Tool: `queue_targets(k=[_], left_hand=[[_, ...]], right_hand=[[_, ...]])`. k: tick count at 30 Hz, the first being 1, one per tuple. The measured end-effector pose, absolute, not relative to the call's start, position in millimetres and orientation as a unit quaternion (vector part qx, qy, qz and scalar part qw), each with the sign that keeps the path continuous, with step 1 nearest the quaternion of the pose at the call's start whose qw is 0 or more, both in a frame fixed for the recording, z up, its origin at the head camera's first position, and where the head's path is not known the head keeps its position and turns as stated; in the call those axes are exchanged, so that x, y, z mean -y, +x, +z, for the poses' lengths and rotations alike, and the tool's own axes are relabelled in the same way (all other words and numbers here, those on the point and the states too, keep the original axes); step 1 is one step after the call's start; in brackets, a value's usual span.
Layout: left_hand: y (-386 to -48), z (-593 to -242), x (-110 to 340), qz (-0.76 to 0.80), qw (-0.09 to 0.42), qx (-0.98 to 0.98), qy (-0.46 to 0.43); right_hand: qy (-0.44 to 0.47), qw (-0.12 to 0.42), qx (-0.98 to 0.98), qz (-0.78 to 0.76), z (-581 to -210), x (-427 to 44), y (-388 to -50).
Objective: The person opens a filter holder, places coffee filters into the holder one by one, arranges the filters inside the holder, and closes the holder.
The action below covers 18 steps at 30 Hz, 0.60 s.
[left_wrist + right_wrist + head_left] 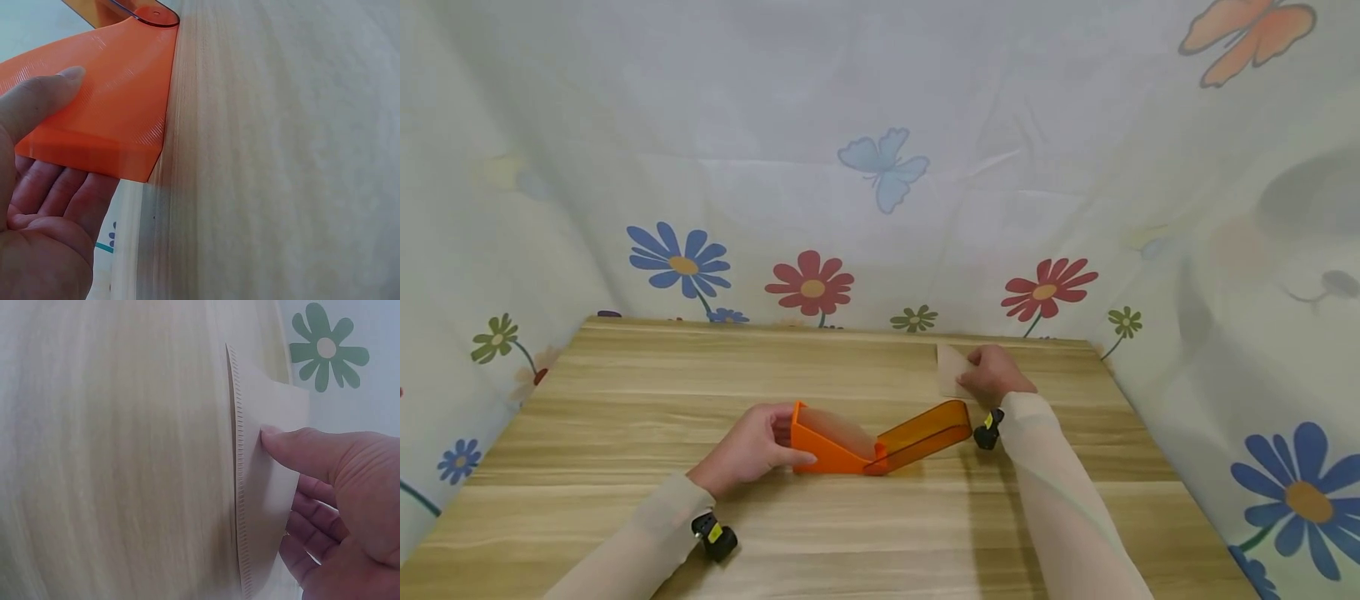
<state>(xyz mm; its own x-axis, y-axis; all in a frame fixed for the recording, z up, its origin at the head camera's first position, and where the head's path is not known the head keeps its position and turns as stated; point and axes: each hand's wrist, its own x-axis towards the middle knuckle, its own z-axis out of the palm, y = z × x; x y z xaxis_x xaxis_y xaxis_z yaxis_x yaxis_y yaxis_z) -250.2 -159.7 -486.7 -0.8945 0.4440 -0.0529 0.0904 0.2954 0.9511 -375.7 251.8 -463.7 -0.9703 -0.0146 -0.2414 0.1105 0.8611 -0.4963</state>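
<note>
My left hand (750, 447) grips the closed end of an orange box (827, 454) on the table, thumb on the near side and fingers round the far side. Its amber see-through lid (925, 435) is swung open to the right on a hinge. Brownish, paper-like material (838, 429) shows inside the box. Behind the lid, my right hand (992, 372) pinches a beige paper coffee filter (265, 469) with a crimped edge. In the right wrist view, the thumb lies on the filter's face and the fingers are behind it.
The wood-grain table (865, 533) carries all of this. A white curtain (880, 83) printed with flowers and butterflies hangs behind and at both sides. Each wrist wears a small black camera (715, 537).
</note>
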Motion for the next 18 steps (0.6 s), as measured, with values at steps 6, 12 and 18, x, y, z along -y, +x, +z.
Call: queue_targets(k=[6,12,18], left_hand=[[-250.5,-484.3,159.6,0.573,0.16,-0.786,0.171],[-249.2,-482.3,159.5,0.576,0.165,-0.782,0.171],[-249.7,-483.8,159.3,0.576,0.163,-0.783,0.171]], right_hand=[[0.04,0.122,-0.959,-0.254,-463.2,-250.9,-378.5],[0.031,0.126,-0.955,-0.267,-465.6,-250.6,-381.8],[0.021,0.138,-0.957,-0.256,-464.5,-251.2,-382.1]])
